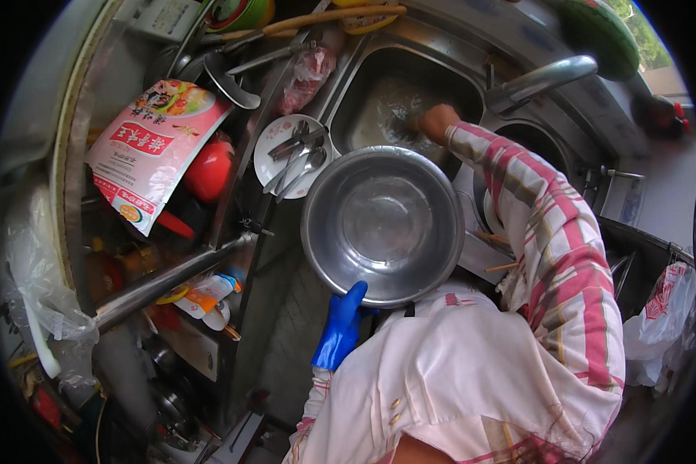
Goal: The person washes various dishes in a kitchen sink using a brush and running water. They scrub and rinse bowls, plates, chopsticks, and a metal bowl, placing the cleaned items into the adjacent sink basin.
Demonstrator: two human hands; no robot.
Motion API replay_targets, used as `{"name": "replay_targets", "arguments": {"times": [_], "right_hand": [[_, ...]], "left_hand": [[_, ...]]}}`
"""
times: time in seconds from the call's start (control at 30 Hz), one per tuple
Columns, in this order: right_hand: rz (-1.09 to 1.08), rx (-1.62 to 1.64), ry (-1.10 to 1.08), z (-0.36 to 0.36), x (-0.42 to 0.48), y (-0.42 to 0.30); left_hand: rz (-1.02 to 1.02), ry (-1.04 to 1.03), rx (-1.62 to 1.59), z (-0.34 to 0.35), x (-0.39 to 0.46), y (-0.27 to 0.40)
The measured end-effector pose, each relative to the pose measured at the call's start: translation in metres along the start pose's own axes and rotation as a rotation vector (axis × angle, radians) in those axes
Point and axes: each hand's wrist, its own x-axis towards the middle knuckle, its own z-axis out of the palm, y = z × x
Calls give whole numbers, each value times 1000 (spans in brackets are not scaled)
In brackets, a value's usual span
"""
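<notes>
My left hand (342,325), in a blue rubber glove, grips the near rim of a stainless steel basin (387,220), with the thumb over the edge. The basin's inside faces up, with a wet-looking bottom. My bare right hand (439,123) reaches into the metal sink (348,110) beyond it, at the stirred water (399,110). Its fingers point down and are mostly hidden, so what they touch is unclear. A curved metal faucet (542,84) rises right of that hand. Left of the basin, a white plate (264,152) carries several spoons (310,162) and other utensils.
A pink printed food pouch (151,145) lies at left beside a red rounded object (210,169). Wrapped meat (307,78) rests near the sink. A watermelon (600,37) sits by the window. A metal bar (168,281) juts out at left; a plastic bag (658,319) hangs at right.
</notes>
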Motion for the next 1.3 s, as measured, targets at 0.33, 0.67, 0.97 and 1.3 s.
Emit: {"name": "replay_targets", "arguments": {"times": [0.33, 0.67, 0.97, 1.3], "right_hand": [[245, 321, -116, 53, 58, 16], [-231, -88, 178, 84, 16, 106], [65, 58, -61, 14, 4, -1], [-208, 10, -125, 54, 53, 82]], "left_hand": [[27, 119, 3, -8, 18, -14], [-3, 37, 77, 1, 8, -8], [35, 36, 46, -10, 9, -16], [47, 26, 40, -6, 7, -11]]}}
